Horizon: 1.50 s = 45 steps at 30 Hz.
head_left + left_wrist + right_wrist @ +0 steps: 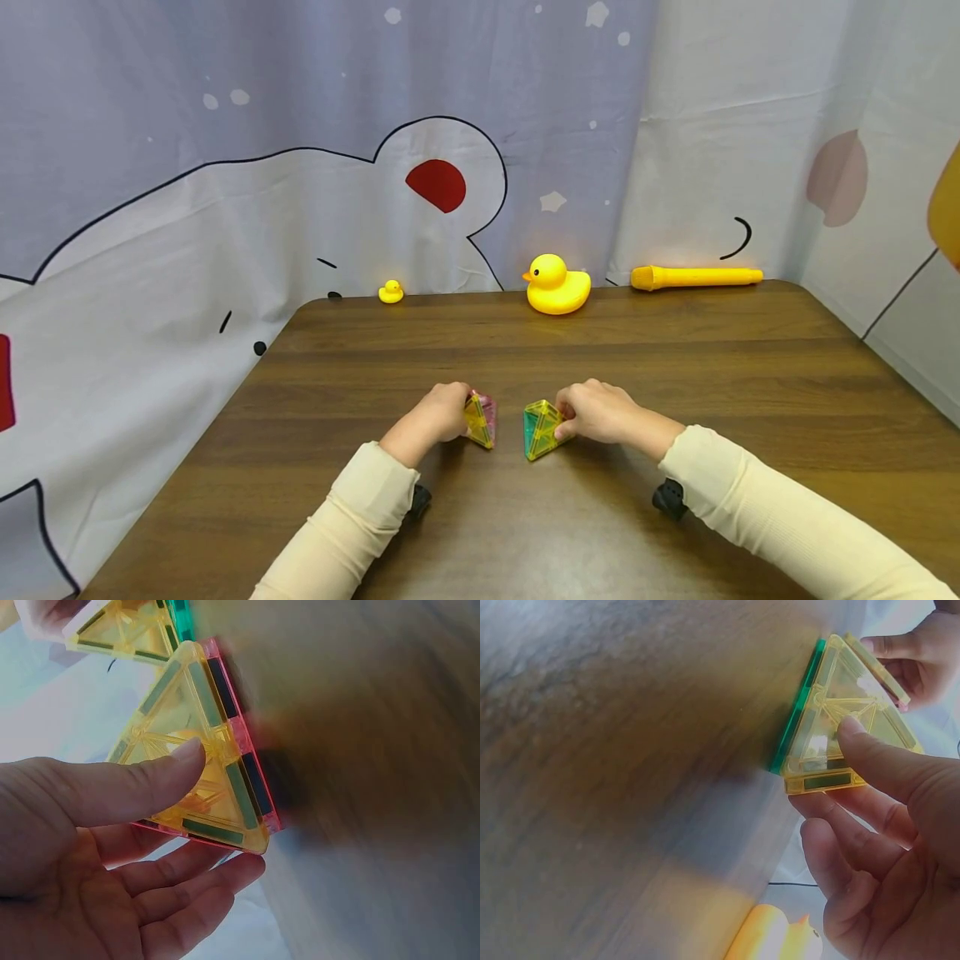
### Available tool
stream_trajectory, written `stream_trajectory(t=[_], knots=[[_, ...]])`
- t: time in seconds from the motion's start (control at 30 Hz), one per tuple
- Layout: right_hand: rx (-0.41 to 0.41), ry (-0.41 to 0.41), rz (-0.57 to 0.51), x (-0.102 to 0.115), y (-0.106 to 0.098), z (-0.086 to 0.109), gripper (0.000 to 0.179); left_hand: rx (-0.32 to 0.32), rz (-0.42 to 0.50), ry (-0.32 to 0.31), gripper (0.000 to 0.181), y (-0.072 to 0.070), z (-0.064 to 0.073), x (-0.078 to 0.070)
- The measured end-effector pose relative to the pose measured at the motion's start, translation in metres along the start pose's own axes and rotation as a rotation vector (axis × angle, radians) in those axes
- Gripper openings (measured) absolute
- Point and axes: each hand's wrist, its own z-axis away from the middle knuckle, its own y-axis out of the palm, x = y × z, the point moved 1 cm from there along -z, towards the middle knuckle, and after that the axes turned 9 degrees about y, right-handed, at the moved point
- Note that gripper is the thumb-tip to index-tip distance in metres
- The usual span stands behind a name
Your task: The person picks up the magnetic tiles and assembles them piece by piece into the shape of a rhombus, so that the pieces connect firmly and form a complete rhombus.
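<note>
Near the middle of the table, my left hand [445,409] holds a small pyramid of yellow and pink see-through magnetic tiles [481,421]. In the left wrist view, the thumb presses on the yellow triangle [176,727] while fingers lie behind and under it. My right hand [597,411] pinches a second pyramid of yellow and green magnetic tiles [542,429], its thumb on a yellow face [847,705] in the right wrist view. A narrow gap parts the two pyramids, whose coloured sides face each other. The fingertips behind each pyramid are partly hidden.
Along the back edge of the brown wooden table [315,367] stand a small yellow duck [391,292], a larger yellow duck [558,287] and a long yellow stick-like toy [697,277]. A patterned curtain [300,217] hangs right behind them.
</note>
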Motion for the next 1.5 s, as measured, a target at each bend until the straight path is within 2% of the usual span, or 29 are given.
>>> stream_trajectory(t=[0.73, 0.97, 1.17, 1.3, 1.5], knots=[[-0.010, 0.004, 0.007, -0.001, 0.000, -0.001, 0.022, -0.010, -0.024, 0.100, 0.032, 0.008, -0.002, -0.025], [-0.008, -0.002, 0.002, -0.001, 0.000, 0.000, 0.023, 0.016, 0.001, 0.099, 0.033, 0.010, -0.003, -0.030], [0.023, 0.034, 0.020, -0.005, 0.001, 0.001, 0.029, 0.018, 0.018, 0.075, 0.033, 0.010, -0.003, -0.025], [0.035, 0.057, -0.011, -0.006, 0.002, 0.001, 0.030, 0.025, 0.040, 0.051, 0.032, 0.011, -0.003, -0.022], [0.028, 0.064, -0.066, -0.004, 0.004, 0.001, 0.031, 0.017, 0.077, 0.047, 0.034, 0.012, -0.006, -0.020]])
